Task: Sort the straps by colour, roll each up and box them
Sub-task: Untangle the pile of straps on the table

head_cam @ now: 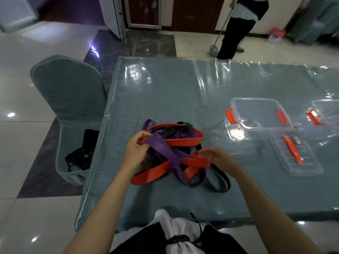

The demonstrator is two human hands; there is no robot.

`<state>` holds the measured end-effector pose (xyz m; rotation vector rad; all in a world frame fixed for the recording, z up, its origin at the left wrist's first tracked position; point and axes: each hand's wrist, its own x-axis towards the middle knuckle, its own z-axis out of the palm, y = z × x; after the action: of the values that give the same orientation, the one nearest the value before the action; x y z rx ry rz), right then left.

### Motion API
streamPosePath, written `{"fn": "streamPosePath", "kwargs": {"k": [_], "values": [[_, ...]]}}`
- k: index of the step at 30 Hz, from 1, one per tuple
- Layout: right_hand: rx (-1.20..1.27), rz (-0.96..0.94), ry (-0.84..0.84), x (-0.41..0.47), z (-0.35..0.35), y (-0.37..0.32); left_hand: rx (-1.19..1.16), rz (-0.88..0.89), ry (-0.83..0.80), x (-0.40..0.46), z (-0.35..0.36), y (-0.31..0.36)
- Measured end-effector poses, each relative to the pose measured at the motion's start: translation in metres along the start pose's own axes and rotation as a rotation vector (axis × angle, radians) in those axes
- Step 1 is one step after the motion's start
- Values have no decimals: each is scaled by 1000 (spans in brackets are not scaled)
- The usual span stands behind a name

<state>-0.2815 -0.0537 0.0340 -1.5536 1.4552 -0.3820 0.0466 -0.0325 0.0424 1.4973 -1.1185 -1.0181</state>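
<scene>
Plastic-covered teal surface [183, 88] held the tangled straps [176, 154] at frame centre, unsorted. Left hand [135, 151] pinched a purple strap [159, 145]; right hand [216, 155] gripped an orange strap [197, 160]. Clear box [260, 114], centre right, sat empty; rolling seemingly unstarted.

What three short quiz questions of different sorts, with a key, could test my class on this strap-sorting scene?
1. True or false: the clear plastic box already holds rolled straps.
2. Which strap is the left hand touching: A orange, B purple, C black?
3. Fill in: the straps lie in a ____ pile.

Key: 1 false, it is empty; 2 B, the purple strap; 3 tangled. The right hand is on the orange strap.
</scene>
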Motion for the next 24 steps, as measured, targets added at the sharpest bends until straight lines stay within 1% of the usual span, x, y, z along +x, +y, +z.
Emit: {"fn": "streamPosePath", "kwargs": {"k": [1, 3, 5, 7, 8, 10, 11, 12, 13, 14, 18, 20, 22, 24], "values": [[-84, 34, 29, -2, 1, 9, -27, 0, 37, 1, -2, 3], [-188, 29, 90, -5, 4, 25, -79, 2, 97, 3, -5, 10], [-186, 12, 101, -7, 8, 33, -142, -6, 135, 6, -9, 17], [-132, -26, 126, -10, 15, 35, -172, -35, 129, 11, -13, 23], [-135, -71, 182, -10, 20, 34, -160, -37, 116, 12, -14, 26], [-213, -225, 354, -8, 29, 31, -126, -15, 89, 14, -15, 29], [-262, -303, 405, -5, 34, 27, -111, -2, 80, 15, -15, 30], [-315, -358, 411, -2, 38, 23, -92, 10, 74, 16, -14, 30], [-358, -374, 385, 0, 42, 19, -68, 26, 68, 17, -14, 30], [-369, -350, 349, 4, 45, 17, -43, 40, 58, 18, -13, 31], [-295, -109, 173, 16, 51, 20, 85, 39, 13, 23, -18, 27], [-282, -89, 84, 18, 51, 24, 149, 39, 4, 25, -21, 25], [-303, -71, 98, 20, 52, 30, 189, 40, 10, 28, -24, 23], [-262, 55, 182, 22, 54, 36, 216, 32, 10, 31, -28, 17]]}}
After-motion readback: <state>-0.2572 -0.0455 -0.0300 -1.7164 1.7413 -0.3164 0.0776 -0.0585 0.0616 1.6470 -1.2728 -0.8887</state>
